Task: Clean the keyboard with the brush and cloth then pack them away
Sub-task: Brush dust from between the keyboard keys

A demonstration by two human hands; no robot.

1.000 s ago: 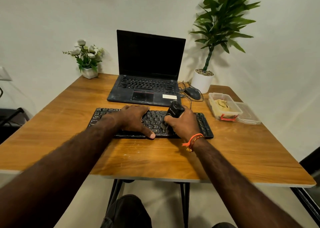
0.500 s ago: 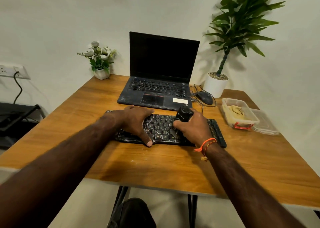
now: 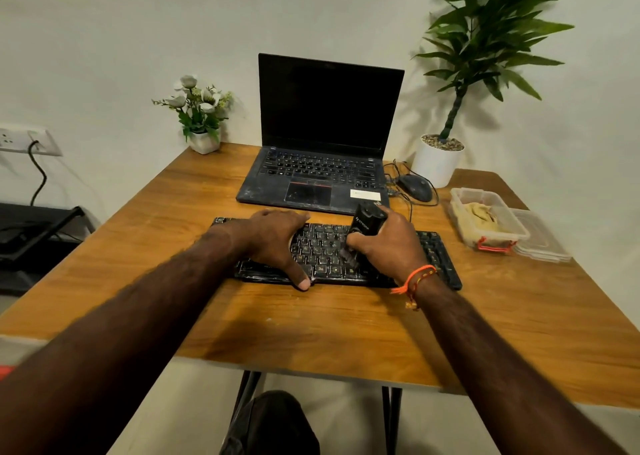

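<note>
From the head camera, a black keyboard (image 3: 332,253) lies across the near middle of a wooden table (image 3: 346,330), just in front of an open laptop (image 3: 325,149) with a dark screen. The left hand (image 3: 277,243) rests on the left half of the keyboard, fingers spread over the keys and the thumb reaching down to its near edge. The right hand (image 3: 388,243) has its fingers wrapped around a black brush (image 3: 365,226), whose handle stands up and leans away from the person; the bristles seem to meet the keys near the middle of the board, though they are blurred and partly hidden by the hand. An orange thread bracelet (image 3: 415,278) circles the right wrist. To the right, well apart from the keyboard, an open clear plastic container (image 3: 460,212) holds a tan cloth (image 3: 481,215), and its lid (image 3: 540,240) lies just beside it. A black mouse (image 3: 415,186) sits at the laptop's right, near a white pot with a tall green plant (image 3: 485,39). A small pot of white flowers (image 3: 199,115) stands at the far left corner.
</note>
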